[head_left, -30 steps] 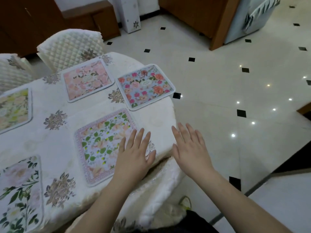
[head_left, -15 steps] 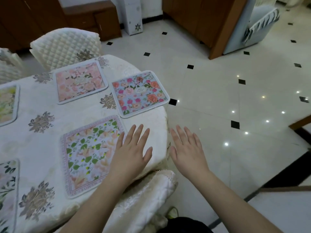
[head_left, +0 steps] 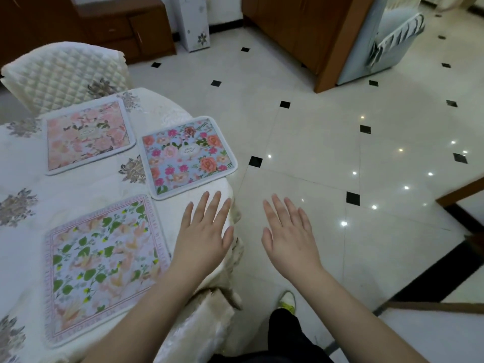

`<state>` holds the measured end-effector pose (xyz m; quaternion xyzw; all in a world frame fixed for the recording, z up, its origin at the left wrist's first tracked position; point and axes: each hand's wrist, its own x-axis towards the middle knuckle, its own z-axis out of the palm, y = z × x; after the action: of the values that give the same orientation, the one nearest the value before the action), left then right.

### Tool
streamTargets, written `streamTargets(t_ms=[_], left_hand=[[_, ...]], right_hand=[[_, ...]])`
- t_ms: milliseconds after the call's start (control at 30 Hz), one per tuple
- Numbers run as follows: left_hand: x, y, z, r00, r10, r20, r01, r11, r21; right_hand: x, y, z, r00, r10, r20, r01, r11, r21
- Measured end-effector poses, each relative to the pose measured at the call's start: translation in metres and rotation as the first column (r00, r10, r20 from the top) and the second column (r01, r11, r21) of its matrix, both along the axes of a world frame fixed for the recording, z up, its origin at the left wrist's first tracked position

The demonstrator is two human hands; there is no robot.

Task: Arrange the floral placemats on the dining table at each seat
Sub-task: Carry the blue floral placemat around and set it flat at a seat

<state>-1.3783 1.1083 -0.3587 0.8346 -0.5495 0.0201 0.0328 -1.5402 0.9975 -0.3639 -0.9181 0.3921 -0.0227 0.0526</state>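
Three floral placemats lie flat on the white tablecloth (head_left: 86, 187): a green-leaf mat (head_left: 102, 265) nearest me, a blue mat with pink and orange roses (head_left: 187, 155) at the table's right edge, and a pink mat (head_left: 87, 133) behind it. My left hand (head_left: 204, 234) hovers with straight spread fingers over the table's edge, just right of the green-leaf mat and below the blue one. Out past the table, my right hand (head_left: 288, 237) is spread flat over the floor. Neither hand holds anything.
A quilted white chair (head_left: 65, 72) stands behind the pink mat. A second covered chair back (head_left: 209, 318) is under my left forearm. Glossy tiled floor (head_left: 340, 153) stretches to the right, with wooden cabinets (head_left: 296, 30) and a light armchair (head_left: 387, 45) at the back.
The view has swung right, so the mats on the left have slid out of frame. Both hands stay spread; the left one has come off the green-leaf mat toward the table's edge.
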Motion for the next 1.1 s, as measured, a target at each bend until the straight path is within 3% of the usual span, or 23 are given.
streamTargets(t_ms=[200,467,1100], left_hand=[[-0.029,-0.081,-0.011,0.999,0.041,0.013,-0.042,0.994,0.102],[-0.039,-0.150,0.002,0.992,0.124,-0.004,-0.124,0.989,0.076],[0.104,-0.232,-0.015,0.917,0.386,-0.099,-0.387,0.922,0.003]], right_hand=[[-0.027,-0.085,-0.006,0.999,0.034,0.031,-0.035,0.999,0.031],[-0.034,-0.170,-0.006,0.995,0.099,0.011,-0.100,0.994,0.043],[0.150,-0.286,-0.003,0.928,0.371,-0.018,-0.371,0.929,-0.008]])
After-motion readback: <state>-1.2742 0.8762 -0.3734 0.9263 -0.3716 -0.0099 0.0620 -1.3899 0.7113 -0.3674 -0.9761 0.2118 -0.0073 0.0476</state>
